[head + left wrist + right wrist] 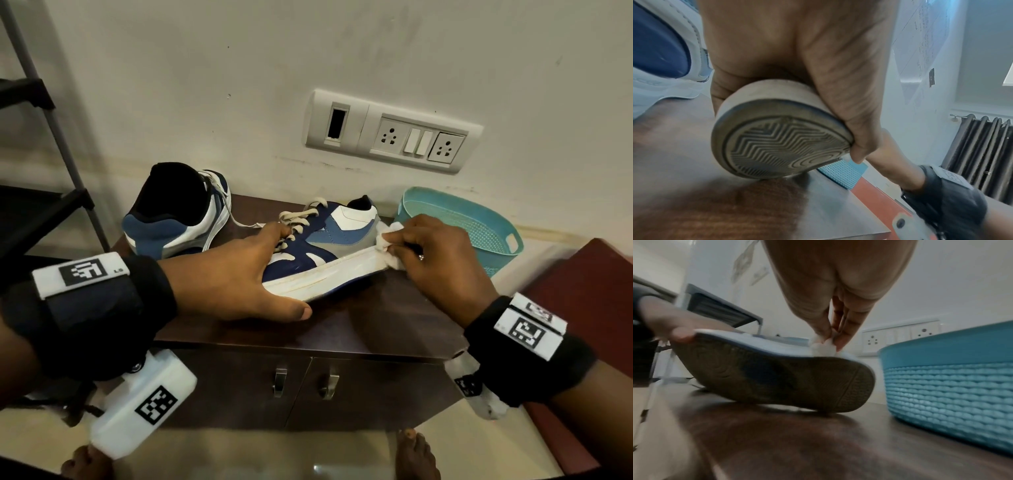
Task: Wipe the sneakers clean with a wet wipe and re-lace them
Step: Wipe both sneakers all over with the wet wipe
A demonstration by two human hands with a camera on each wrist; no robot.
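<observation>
A blue and white sneaker (pixel 322 246) lies tilted on its side on the dark wooden cabinet top (pixel 376 322), its white sole rim facing me and its laces still in. My left hand (pixel 246 274) grips its toe end, thumb under the sole (pixel 781 146) and fingers over the laces. My right hand (pixel 442 253) pinches a crumpled white wet wipe (pixel 388 246) against the sole rim at the heel; the wipe (pixel 824 347) shows between the fingertips there. The second sneaker (pixel 178 216) stands behind at the left, heel towards me.
A teal plastic basket (pixel 479 222) sits right of the sneaker, close to my right hand. A wall socket panel (pixel 390 133) is behind. A black shelf rack (pixel 30 178) stands to the left, and a red surface (pixel 589 294) to the right.
</observation>
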